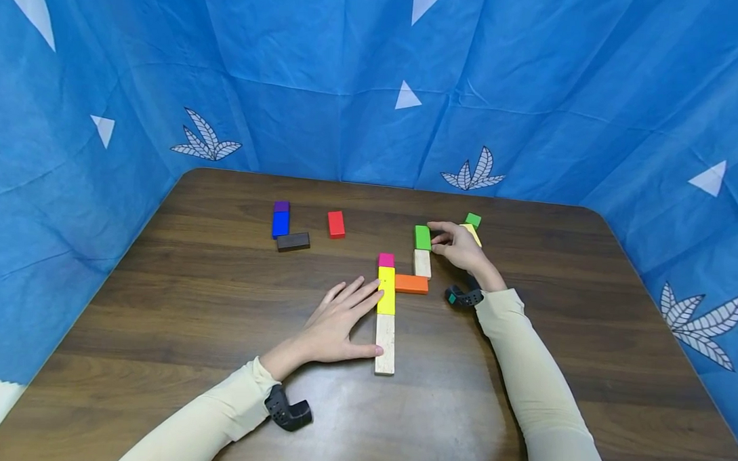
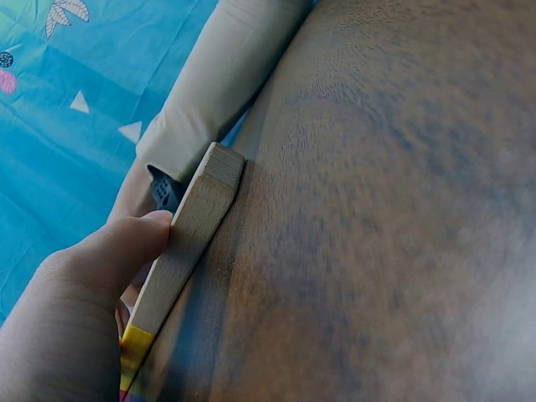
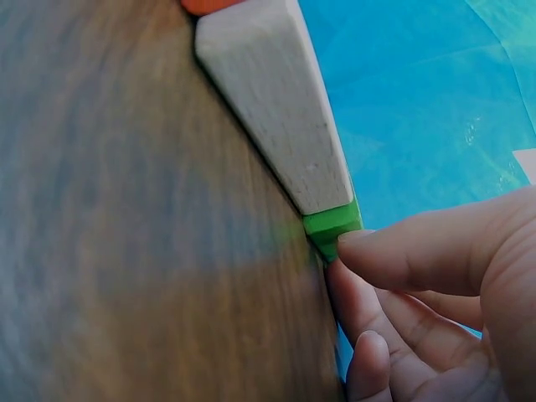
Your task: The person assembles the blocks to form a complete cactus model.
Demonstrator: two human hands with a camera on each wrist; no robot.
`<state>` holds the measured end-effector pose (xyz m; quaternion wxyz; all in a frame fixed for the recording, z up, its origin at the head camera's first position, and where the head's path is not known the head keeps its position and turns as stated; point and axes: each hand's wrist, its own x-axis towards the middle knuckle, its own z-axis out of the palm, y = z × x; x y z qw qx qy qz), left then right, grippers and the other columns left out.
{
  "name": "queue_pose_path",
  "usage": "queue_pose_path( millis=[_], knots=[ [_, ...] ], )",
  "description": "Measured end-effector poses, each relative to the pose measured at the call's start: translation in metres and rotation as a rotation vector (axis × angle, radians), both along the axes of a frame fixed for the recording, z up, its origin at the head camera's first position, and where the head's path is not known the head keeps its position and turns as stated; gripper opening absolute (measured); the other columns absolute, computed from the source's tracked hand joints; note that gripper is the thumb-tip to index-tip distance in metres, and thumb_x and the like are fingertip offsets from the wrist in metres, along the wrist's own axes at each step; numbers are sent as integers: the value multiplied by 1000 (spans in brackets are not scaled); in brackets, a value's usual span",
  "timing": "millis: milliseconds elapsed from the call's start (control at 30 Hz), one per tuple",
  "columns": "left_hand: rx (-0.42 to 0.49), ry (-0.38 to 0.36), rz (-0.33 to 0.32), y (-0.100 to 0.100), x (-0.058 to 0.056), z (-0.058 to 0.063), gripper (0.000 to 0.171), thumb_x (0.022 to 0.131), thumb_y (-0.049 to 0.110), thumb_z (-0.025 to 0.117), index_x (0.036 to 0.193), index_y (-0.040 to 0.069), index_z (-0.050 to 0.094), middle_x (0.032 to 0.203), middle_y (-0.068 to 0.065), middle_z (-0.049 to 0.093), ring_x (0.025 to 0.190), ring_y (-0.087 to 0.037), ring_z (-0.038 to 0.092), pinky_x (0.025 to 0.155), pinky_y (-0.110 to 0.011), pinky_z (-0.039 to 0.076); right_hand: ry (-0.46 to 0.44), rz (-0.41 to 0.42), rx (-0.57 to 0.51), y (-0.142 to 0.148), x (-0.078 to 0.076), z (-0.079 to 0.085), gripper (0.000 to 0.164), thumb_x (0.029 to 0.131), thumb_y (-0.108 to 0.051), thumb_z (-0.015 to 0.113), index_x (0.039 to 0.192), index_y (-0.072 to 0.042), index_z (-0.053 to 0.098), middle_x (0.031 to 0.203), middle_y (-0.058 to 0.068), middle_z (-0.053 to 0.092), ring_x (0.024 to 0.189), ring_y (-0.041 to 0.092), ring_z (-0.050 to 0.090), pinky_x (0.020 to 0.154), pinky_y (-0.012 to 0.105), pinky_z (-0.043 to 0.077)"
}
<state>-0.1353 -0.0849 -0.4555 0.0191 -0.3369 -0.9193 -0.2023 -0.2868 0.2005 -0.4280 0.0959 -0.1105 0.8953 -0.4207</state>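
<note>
My left hand (image 1: 335, 328) lies spread with straight fingers beside a row of blocks. Its fingertips reach the yellow block (image 1: 387, 295), and its thumb rests on the long plain wooden block (image 2: 188, 234). A magenta block (image 1: 386, 259) tops the row, and an orange block (image 1: 411, 284) juts from its right side. From the orange block's far end a short plain wooden block (image 1: 423, 263) leads away to a green block (image 1: 421, 237). Against the green block's right side are the thumb and index fingertips of my right hand (image 1: 460, 247); in the right wrist view the thumb tip touches it.
At the back left lie a purple block (image 1: 282, 206), a blue block (image 1: 280, 224) and a dark block (image 1: 293, 241). A red block (image 1: 336, 224) lies right of them. Past my right hand are a pale yellow block (image 1: 472, 232) and another green block (image 1: 474, 220). Blue cloth (image 1: 372, 142) hangs behind the table.
</note>
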Motion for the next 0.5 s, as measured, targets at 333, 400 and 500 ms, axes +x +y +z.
queue_pose_path(
  millis=[333, 400, 500],
  knots=[
    [-7, -5, 1, 0, 0, 1, 95, 80, 69, 58, 155, 16, 31, 163, 0, 24, 151, -29, 20, 119, -54, 16, -1, 3, -1, -1, 0, 0, 52, 94, 0, 58, 144, -6, 47, 124, 20, 58, 107, 31, 58, 81, 34, 50],
    [-6, -6, 0, 0, 0, 1, 95, 80, 68, 58, 155, 16, 31, 163, 0, 24, 151, -29, 20, 119, -55, 16, 1, 2, 4, -1, 0, 0, 52, 94, 0, 58, 144, -6, 47, 124, 19, 58, 106, 31, 58, 82, 34, 51],
    [1, -7, -1, 0, 0, 2, 95, 80, 68, 59, 154, 16, 31, 163, 0, 24, 151, -29, 20, 119, -55, 15, 6, 1, 9, -2, 0, 0, 52, 94, 0, 58, 144, -5, 47, 124, 19, 58, 106, 31, 58, 83, 35, 51]
  ],
)
